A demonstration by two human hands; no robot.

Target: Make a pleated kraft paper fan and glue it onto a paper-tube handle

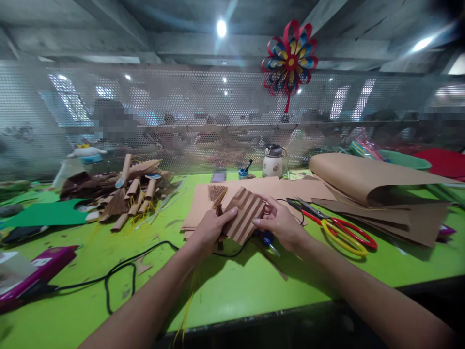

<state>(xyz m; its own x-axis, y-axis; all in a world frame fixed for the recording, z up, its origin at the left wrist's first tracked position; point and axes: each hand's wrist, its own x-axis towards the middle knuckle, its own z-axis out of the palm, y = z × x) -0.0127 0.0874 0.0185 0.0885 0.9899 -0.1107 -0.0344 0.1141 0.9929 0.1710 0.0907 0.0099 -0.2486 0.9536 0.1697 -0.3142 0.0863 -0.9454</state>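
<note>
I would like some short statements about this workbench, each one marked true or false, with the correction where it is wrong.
1. Both the left hand and the right hand are on the folded paper. True.
2. The left hand holds the scissors. False: the scissors lie on the table, to the right of the right hand.
3. The table top is bright green. True.
4. The white bottle stands to the left of the blue pot. False: it stands to the right of it.
5. A black cable lies on the table. True.
</note>
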